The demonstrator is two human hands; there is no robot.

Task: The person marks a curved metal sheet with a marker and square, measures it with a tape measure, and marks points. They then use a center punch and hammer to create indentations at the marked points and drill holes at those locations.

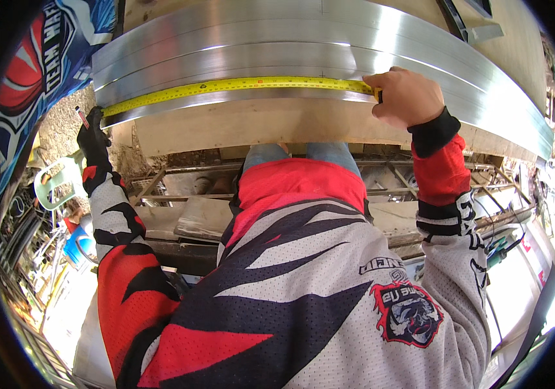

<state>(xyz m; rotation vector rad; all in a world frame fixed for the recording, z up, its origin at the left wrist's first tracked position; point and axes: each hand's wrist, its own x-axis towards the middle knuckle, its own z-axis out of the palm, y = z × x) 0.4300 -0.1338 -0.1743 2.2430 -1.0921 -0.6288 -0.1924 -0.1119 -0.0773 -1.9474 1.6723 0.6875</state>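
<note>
A yellow tape measure blade (245, 84) stretches lengthwise over long, shiny metal profiles (225, 56) lying side by side. My right hand (409, 98), bare below a black cuff, is closed around the tape measure's case, which it mostly hides. At the left end of the metal is my left hand (94, 139), in a black glove, with its fingers closed by the tape's end. A slim white and red marker (82, 117) sticks up from that hand. Whether the gloved fingers also pinch the tape is too dark to tell.
The metal rests on a plywood board (225, 126) whose near edge faces me. Below is a frame of metal bars (391, 178). A printed banner (44, 71) hangs at the left, above a pale green plastic chair (59, 184) and a blue container (80, 244). Dark metal pieces lie at the far right.
</note>
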